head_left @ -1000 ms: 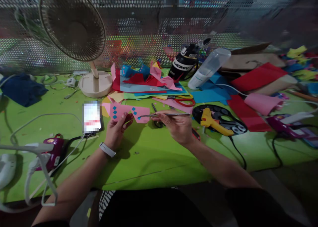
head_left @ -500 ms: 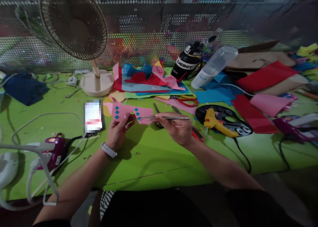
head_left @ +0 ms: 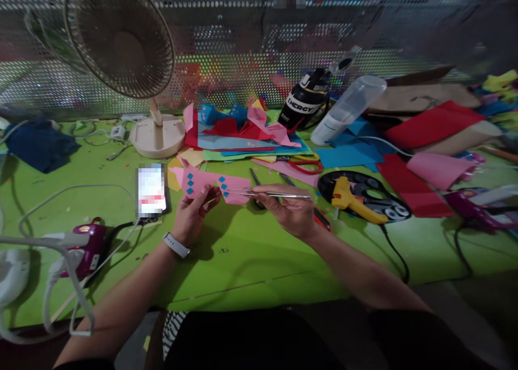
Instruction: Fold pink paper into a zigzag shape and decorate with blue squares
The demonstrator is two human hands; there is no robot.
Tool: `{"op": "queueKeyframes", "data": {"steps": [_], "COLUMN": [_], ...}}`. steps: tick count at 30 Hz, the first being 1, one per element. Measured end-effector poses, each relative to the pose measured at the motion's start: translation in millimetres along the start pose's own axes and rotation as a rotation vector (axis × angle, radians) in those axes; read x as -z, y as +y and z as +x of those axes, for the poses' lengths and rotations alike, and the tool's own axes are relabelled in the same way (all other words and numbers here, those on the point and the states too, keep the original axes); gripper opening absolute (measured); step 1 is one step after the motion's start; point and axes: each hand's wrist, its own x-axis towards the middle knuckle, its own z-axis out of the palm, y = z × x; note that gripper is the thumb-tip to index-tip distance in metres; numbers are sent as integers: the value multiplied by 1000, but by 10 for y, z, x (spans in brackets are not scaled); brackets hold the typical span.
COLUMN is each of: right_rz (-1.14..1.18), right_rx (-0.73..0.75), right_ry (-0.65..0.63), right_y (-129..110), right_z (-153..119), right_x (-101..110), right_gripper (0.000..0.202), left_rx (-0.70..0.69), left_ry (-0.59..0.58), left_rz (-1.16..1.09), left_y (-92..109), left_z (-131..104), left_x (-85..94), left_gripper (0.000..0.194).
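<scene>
My left hand [head_left: 194,213] pinches the lower edge of a pink paper piece [head_left: 208,180] that has several small blue diamonds on it, in two rows. Metal tweezers [head_left: 283,195] are gripped in my right hand [head_left: 289,211], their tips pointing left over the paper beside the lowest diamond [head_left: 225,194] of the right-hand row. The tips look slightly apart, with nothing visible between them. Behind the paper's left end lies some yellow paper [head_left: 175,180].
A phone [head_left: 151,191] lies left of my left hand. Beyond are a fan [head_left: 157,135], stacked coloured paper [head_left: 234,141], red-handled scissors [head_left: 305,165], a black bottle [head_left: 303,103] and a clear bottle [head_left: 348,111]. A yellow glue gun [head_left: 352,203] sits at right.
The tweezer tips have lifted slightly off the lowest blue diamond and opened a little. My left hand and the pink paper have barely moved.
</scene>
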Motion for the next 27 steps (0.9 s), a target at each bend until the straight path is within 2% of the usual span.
{"op": "queueKeyframes", "data": {"steps": [9, 27], "right_rz": [84, 96], "right_rx": [-15, -90], "right_ry": [-3, 25], "right_y": [49, 76], "right_z": [-39, -64], "right_x": [-30, -9], "right_gripper": [18, 14], "left_rx": [4, -3], "left_ry": [1, -9], "left_rz": [-1, 16], "left_y": [8, 2], "left_z": [-5, -1], "left_x": [-14, -5], "left_gripper": [28, 27]}}
